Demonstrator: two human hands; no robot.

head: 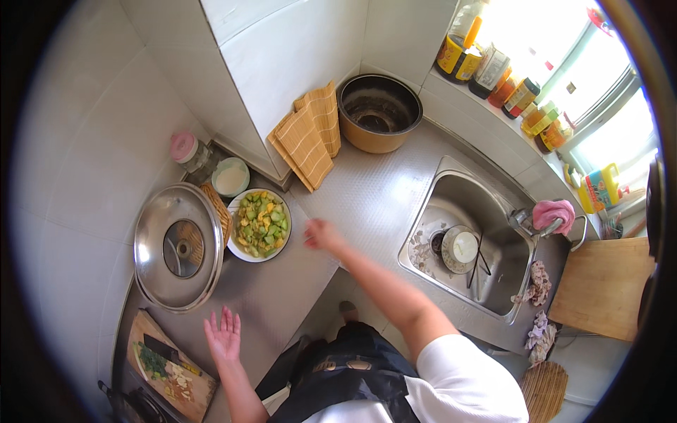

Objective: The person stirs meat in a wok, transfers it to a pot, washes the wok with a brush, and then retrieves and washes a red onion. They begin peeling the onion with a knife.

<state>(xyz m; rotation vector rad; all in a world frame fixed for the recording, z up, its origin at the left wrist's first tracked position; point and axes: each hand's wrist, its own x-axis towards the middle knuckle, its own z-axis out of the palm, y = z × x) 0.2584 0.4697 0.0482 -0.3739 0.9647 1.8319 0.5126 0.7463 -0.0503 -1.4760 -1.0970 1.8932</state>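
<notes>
My left hand (225,336) is held palm up with its fingers spread, nothing in it, between the steel pot lid (151,248) and the cutting board (209,394). My right hand (320,235) is to the right of a white plate (286,244), apart from it. Its fingers look loosely curled and blurred, and no object shows in them. Chopped green vegetable with yellow egg-like pieces (262,222) fills the plate. The lid leans against a woven basket (219,214). On the board lie a cleaver (158,349), chopped greens (152,362) and pale chopped pieces (180,383).
Behind the plate are a pale green bowl (231,177) and a pink-lidded jar (185,148). Folded bamboo mats (307,143) stand beside a dark-lined pot (378,140). The sink (497,254) holds stacked bowls (460,251) and chopsticks (472,269). Several bottles (460,58) line the windowsill.
</notes>
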